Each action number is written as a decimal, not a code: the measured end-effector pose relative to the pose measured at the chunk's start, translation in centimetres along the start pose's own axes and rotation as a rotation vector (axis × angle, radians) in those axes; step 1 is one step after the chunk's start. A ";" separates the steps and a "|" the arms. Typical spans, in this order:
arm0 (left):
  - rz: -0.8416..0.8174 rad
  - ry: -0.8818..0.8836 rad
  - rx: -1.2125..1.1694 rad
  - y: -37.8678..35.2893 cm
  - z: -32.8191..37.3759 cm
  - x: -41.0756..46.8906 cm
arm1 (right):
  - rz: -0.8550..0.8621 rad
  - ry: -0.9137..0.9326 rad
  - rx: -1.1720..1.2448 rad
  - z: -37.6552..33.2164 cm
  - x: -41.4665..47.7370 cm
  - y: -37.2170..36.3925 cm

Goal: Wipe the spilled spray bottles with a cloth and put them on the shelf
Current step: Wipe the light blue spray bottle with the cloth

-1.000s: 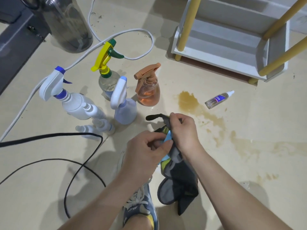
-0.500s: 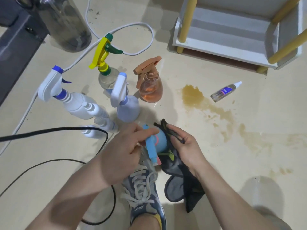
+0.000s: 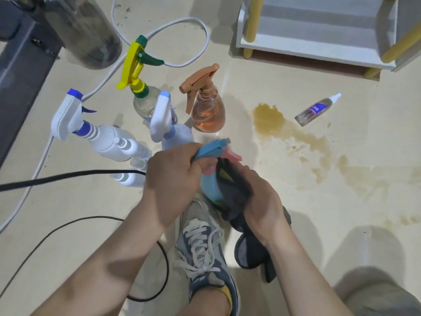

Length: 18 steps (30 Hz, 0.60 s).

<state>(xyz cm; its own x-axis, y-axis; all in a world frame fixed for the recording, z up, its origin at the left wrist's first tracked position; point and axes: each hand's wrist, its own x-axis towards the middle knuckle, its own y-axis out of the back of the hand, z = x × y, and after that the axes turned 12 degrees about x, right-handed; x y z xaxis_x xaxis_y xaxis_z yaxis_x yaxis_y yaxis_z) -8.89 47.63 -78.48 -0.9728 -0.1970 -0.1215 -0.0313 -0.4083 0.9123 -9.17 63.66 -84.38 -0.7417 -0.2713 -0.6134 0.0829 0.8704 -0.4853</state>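
While my left hand point(image 3: 170, 179) grips the trigger head of the small light-blue plastic spray bottle point(image 3: 209, 188) at frame centre, my right hand point(image 3: 262, 201) clutches the dark grey cloth point(image 3: 234, 185) against its body; the white shelf with yellow posts point(image 3: 307, 45) sits upper right.

Pale floor point(image 3: 296, 236), with a brown spill point(image 3: 268, 117) streaking right across it! A small bottle point(image 3: 315, 109) lies on its side near the puddle. The orange spray bottle point(image 3: 208, 110) and yellow-trigger bottle point(image 3: 139, 87) stand upright, a black cable point(image 3: 68, 176) snakes past, and the shelf point(image 3: 314, 46) stands behind.
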 end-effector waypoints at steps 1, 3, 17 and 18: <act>0.002 0.054 0.001 -0.2 0.3 0.2 | -0.009 0.049 -0.064 0.3 -0.4 0.4; 0.021 0.107 0.005 -0.7 0.9 0.3 | -0.120 0.258 -0.301 0.7 -1.2 0.5; 0.084 0.324 -0.303 -3.8 1.0 -3.4 | -0.177 0.705 -1.271 0.4 2.5 3.1; 0.080 0.297 -0.294 -3.8 1.2 -3.7 | -0.235 0.716 -1.262 0.1 2.8 3.7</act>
<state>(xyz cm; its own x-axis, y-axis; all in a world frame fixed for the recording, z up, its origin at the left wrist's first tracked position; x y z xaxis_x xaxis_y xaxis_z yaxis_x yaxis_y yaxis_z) -5.49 50.96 -81.00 -0.8598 -0.4693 -0.2011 0.1506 -0.6095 0.7783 -10.82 66.07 -87.96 -0.8512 -0.5247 0.0162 -0.4282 0.7118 0.5568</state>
